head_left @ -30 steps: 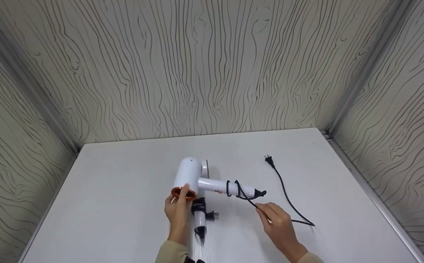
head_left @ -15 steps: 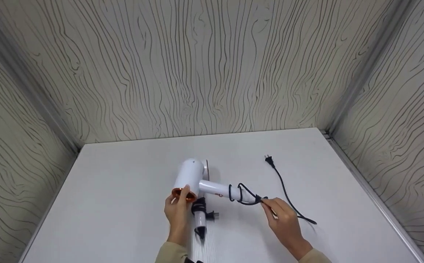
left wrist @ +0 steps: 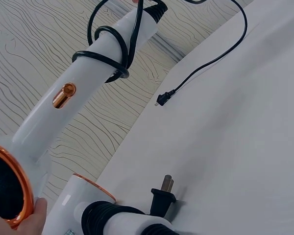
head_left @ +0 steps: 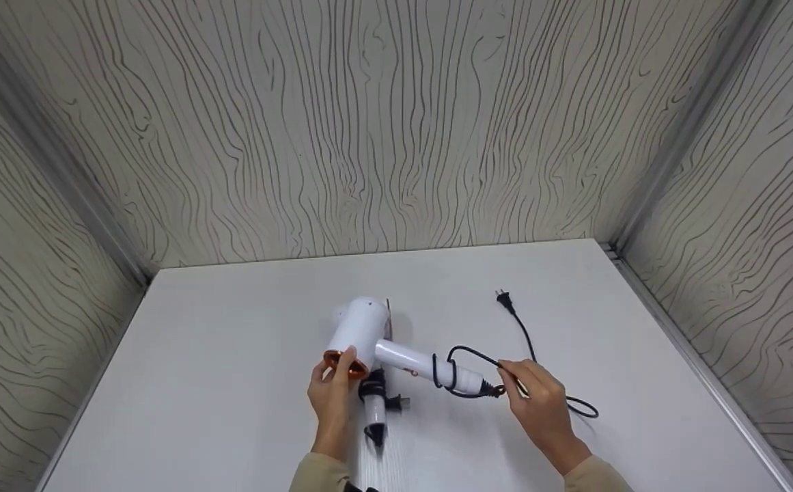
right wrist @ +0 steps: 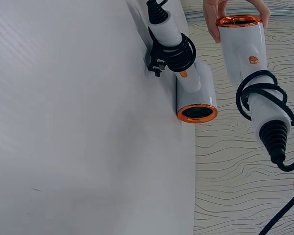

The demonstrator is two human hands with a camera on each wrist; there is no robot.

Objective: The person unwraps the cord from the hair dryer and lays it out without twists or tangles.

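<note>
A white hair dryer (head_left: 360,328) with a copper rim is held above the table. My left hand (head_left: 331,400) grips its head at the rimmed end, thumb on the near side. The handle (left wrist: 73,83) points right, a black cord (left wrist: 95,58) looped loosely round it. Between thumb and fingers my right hand (head_left: 538,403) pinches that cord, just beyond the handle's end. From there the cord runs on to a two-pin plug (head_left: 504,298) lying on the table. Beneath the held dryer lies a second white hair dryer (right wrist: 198,90), its cord (right wrist: 176,55) wound tightly round the handle.
The white table (head_left: 232,328) meets a wood-patterned wall (head_left: 382,137) at the back, with similar panels on both sides. The second dryer's plug (left wrist: 161,200) juts out beside its handle. A slack bend of cord (head_left: 584,408) lies right of my right hand.
The handle end has swung down toward me, and the head has shifted slightly right. My right hand has moved right, drawing the cord into a wider loop above the handle. My left hand keeps its grip.
</note>
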